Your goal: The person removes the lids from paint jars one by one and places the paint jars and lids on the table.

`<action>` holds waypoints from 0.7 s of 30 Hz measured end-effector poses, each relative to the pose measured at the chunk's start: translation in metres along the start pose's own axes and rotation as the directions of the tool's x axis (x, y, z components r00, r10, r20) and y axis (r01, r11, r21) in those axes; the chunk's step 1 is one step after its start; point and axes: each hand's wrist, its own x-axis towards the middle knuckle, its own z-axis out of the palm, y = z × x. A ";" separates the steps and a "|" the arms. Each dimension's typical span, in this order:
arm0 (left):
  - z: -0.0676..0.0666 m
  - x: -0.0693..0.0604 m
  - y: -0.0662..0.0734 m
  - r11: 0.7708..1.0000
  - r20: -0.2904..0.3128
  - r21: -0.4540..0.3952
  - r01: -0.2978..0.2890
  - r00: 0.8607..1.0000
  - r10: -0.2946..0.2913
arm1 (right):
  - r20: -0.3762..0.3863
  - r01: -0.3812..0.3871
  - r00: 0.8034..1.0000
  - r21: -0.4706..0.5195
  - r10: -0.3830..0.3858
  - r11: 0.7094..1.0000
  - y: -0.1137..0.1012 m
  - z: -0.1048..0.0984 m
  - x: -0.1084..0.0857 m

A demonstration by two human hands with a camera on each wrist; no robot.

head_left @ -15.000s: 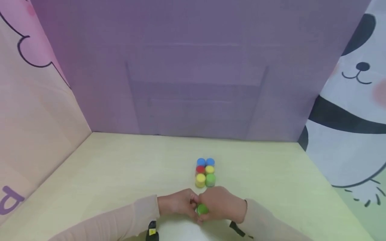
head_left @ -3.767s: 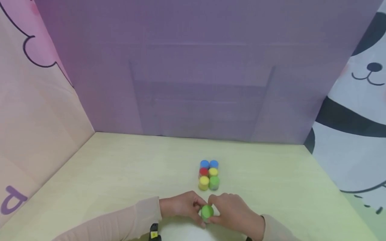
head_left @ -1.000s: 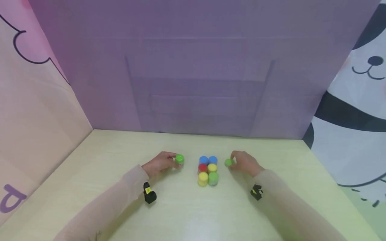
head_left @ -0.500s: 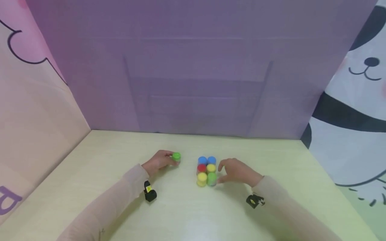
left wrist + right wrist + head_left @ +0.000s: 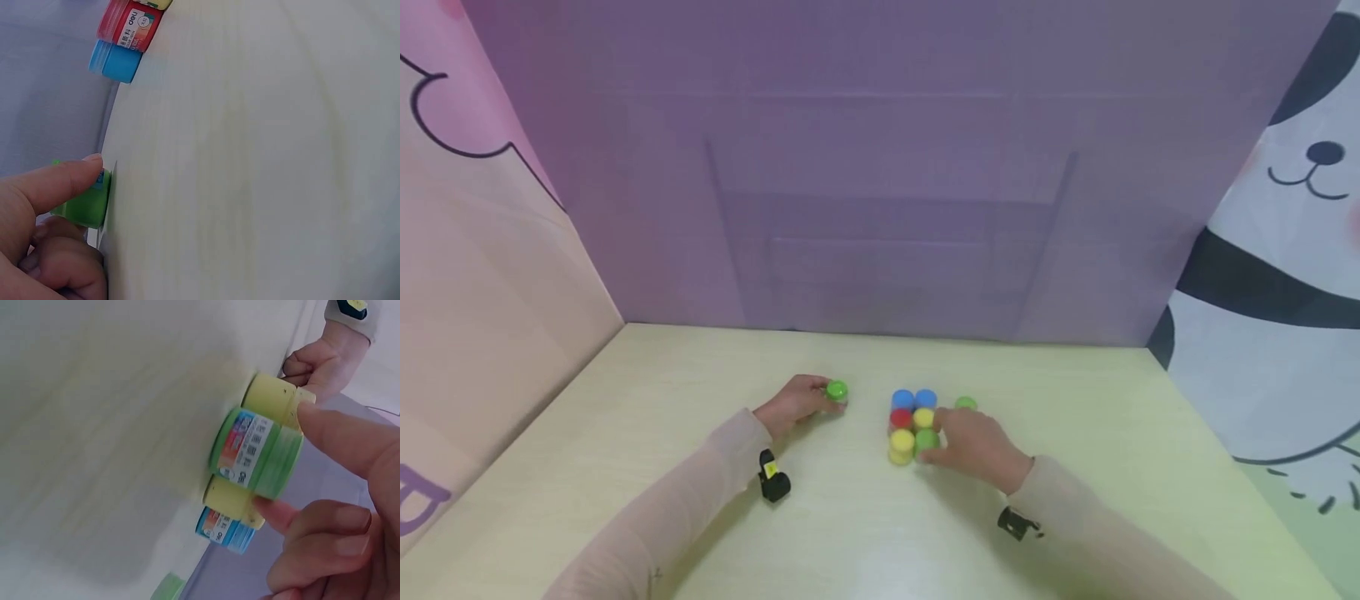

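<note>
At the left, my left hand (image 5: 797, 402) holds a small green paint jar (image 5: 837, 392) on the table, the thumb lying along its side in the left wrist view. My right hand (image 5: 976, 446) reaches in from the right and has its thumb and a finger at opposite sides of the lid of a green paint jar (image 5: 253, 453). That jar stands at the front right of a tight block, with a yellow jar (image 5: 902, 447) beside it. Behind them come a red jar (image 5: 900, 420), another yellow jar (image 5: 924, 417) and two blue jars (image 5: 903, 400). A green lid (image 5: 966, 403) lies right of the block.
The pale wooden table (image 5: 820, 525) meets a purple panel (image 5: 880, 208) at the back. Printed side walls stand left and right, a panda (image 5: 1285, 350) on the right one. A small black device (image 5: 772, 477) is strapped to each wrist.
Both hands had worked on one green jar near the front; they then parted, left with the jar, right with the lid. The right hand let the lid go and moved left to the block.
</note>
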 end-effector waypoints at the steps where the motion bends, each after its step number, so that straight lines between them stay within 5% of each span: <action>1: 0.000 0.000 0.000 1.000 0.002 -0.003 -0.002 1.000 0.002 | -0.004 -0.001 1.000 0.001 0.001 1.000 -0.001 0.000 -0.001; 14: -0.007 -0.007 0.000 0.999 0.007 0.023 0.025 1.000 -0.025 | -0.039 0.030 0.999 -0.002 -0.031 1.000 -0.001 0.004 -0.005; 21: -0.020 -0.019 -0.001 1.000 -0.010 0.006 -0.008 1.000 0.008 | -0.041 0.042 0.998 0.003 -0.042 0.999 -0.001 0.003 -0.013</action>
